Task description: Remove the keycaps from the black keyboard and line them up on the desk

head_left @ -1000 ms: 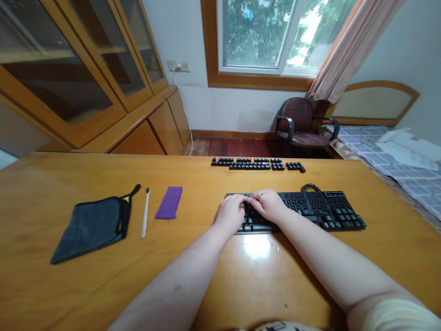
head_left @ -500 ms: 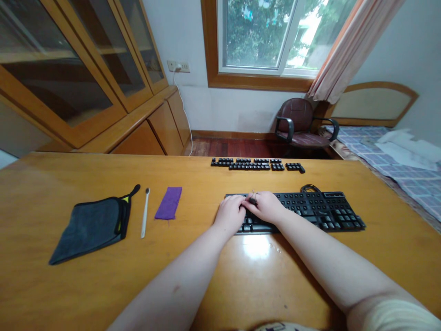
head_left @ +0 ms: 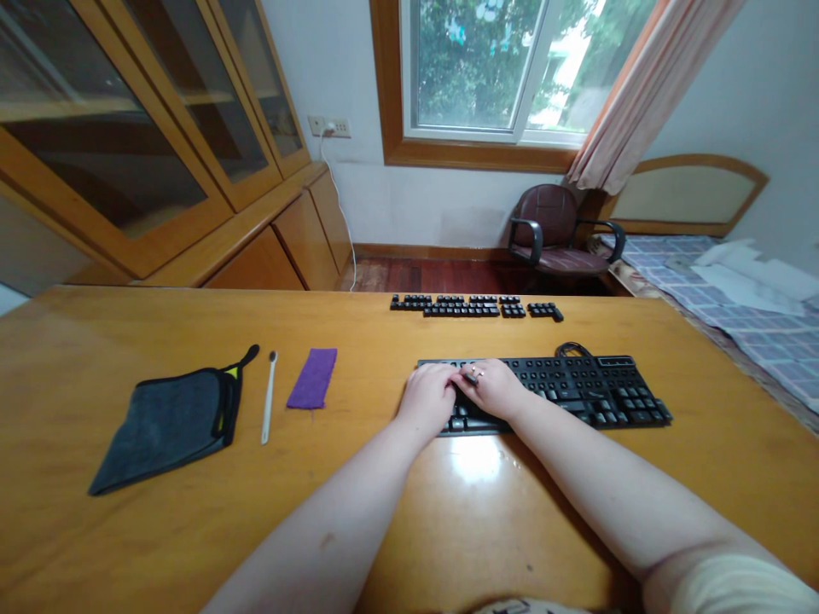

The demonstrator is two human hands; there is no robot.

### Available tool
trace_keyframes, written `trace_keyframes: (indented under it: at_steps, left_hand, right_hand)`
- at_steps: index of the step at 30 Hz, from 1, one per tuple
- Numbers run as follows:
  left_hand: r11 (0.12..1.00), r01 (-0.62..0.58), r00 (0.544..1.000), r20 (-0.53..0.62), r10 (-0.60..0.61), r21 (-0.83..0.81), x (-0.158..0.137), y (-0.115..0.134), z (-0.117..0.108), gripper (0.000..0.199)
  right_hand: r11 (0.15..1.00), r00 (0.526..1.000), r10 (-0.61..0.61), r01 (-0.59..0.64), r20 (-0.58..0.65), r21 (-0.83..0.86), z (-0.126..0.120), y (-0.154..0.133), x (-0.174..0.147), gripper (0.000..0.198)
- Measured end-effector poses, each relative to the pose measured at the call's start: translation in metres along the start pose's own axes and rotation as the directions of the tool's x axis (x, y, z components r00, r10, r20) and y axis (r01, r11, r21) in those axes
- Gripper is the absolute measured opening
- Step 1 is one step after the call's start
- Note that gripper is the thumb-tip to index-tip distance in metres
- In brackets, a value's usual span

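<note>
A black keyboard lies on the wooden desk, many of its keycaps off in the upper and middle area. My right hand rests over its left part, fingers closed on a small dark tool with thin metal ends, seemingly a wire keycap puller. Beside it my left hand is curled over the keyboard's left end, fingertips meeting those of the right hand. Whatever the left fingers pinch is hidden. Removed black keycaps stand in rows along the desk's far edge.
On the desk's left lie a folded grey cloth with black edging, a white toothbrush and a purple cloth. The keyboard's coiled cable sits behind it. Beyond the desk are a chair and a bed.
The small tool in my right hand has turned slightly, its metal ends now pointing more to the right. Both hands stay in place over the keyboard; the view has shifted a little.
</note>
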State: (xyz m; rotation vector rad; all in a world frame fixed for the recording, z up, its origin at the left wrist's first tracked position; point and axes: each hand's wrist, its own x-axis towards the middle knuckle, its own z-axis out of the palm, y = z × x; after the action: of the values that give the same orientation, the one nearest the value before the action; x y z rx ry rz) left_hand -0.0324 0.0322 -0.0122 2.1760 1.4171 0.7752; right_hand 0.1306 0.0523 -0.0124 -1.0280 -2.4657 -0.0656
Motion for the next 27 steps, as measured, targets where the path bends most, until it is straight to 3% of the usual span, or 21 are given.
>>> trace_keyframes:
  at_steps: [7,9,12,14,17,23,27]
  left_hand:
    - [1.000,0.009,1.000,0.001,-0.009,-0.011,0.001,-0.001,0.001,0.030]
    - [1.000,0.010,1.000,0.006,-0.010,-0.010,0.001,-0.002,0.002,0.032]
    - [1.000,0.011,1.000,0.015,-0.011,-0.014,0.001,-0.002,0.002,0.036]
    - [1.000,0.016,1.000,0.009,-0.016,-0.014,0.001,-0.001,0.001,0.036]
    - [0.999,0.030,1.000,-0.005,-0.030,-0.019,0.000,0.002,0.000,0.032]
    - [0.996,0.054,0.998,-0.027,-0.056,-0.074,0.000,0.004,-0.001,0.026]
    - [0.989,0.067,0.995,-0.063,-0.075,-0.130,0.001,0.002,0.001,0.022]
  right_hand:
    - [0.997,0.999,0.040,-0.039,-0.009,0.073,-0.004,-0.004,0.003,0.045]
    - [0.982,0.988,0.141,-0.132,-0.056,0.137,-0.007,-0.003,0.003,0.045]
    - [0.911,0.925,0.353,-0.305,-0.139,0.277,-0.010,0.001,0.003,0.045]
    - [0.864,0.892,0.427,-0.354,-0.149,0.358,-0.011,0.004,0.003,0.043]
    - [0.828,0.885,0.450,-0.364,-0.118,0.426,-0.010,0.007,0.003,0.040]
    - [0.804,0.930,0.367,-0.299,-0.032,0.513,-0.011,0.008,0.005,0.030]
    - [0.766,0.924,0.383,-0.312,-0.009,0.562,-0.010,0.008,0.007,0.028]
